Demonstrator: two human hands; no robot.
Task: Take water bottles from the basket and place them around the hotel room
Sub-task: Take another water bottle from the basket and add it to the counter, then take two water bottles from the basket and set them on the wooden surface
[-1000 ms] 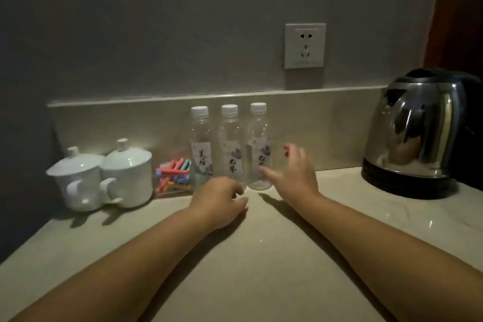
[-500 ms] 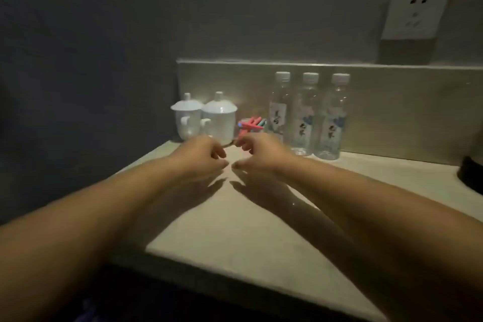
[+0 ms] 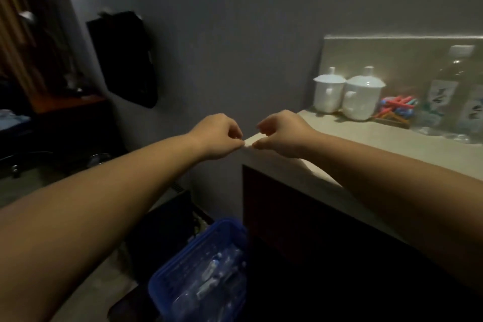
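Dim room light is blurring everything. At 6 o'clock a blue basket [image 3: 222, 226] is sitting low beside the dark cabinet [image 3: 287, 217], its bottles [image 3: 209, 273] showing only as pale smears. At 3 o'clock, water bottles [image 3: 444, 91] are standing on the tabletop [image 3: 352, 144], cut off by the frame edge. Coloured sachets [image 3: 394, 110] and two lidded white cups [image 3: 363, 97] are sitting toward 9 o'clock of them. The left hand [image 3: 217, 136] and right hand [image 3: 279, 133] are hovering by the tabletop's corner, fingers loosely curled, gripping nothing, knuckles nearly meeting.
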